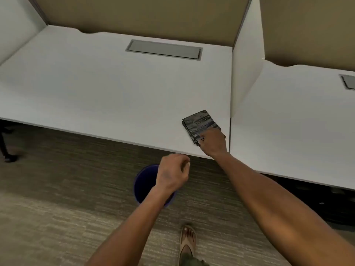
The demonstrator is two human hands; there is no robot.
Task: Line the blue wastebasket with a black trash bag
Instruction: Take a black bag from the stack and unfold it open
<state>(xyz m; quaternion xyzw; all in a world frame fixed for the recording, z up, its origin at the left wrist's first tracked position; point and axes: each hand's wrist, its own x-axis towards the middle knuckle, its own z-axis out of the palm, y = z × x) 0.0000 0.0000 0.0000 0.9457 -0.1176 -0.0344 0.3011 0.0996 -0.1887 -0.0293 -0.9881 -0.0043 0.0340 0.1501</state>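
A folded stack of black trash bags [198, 121] lies near the front right corner of the white desk [96, 89]. My right hand [213, 141] rests on the stack's near edge, fingers curled down onto it; a grip cannot be made out. The blue wastebasket [143, 184] stands on the carpet just in front of the desk edge, its inside dark. My left hand [172, 172] hovers over the basket's right rim, fingers loosely curled, holding nothing. It hides part of the rim.
A white divider panel [246, 73] stands right of the bags, with a second desk [297, 121] beyond it. A grey cable hatch [164, 49] is set into the desk's back. My sandalled foot [187, 240] is on the carpet. A chair base [5, 148] shows at far left.
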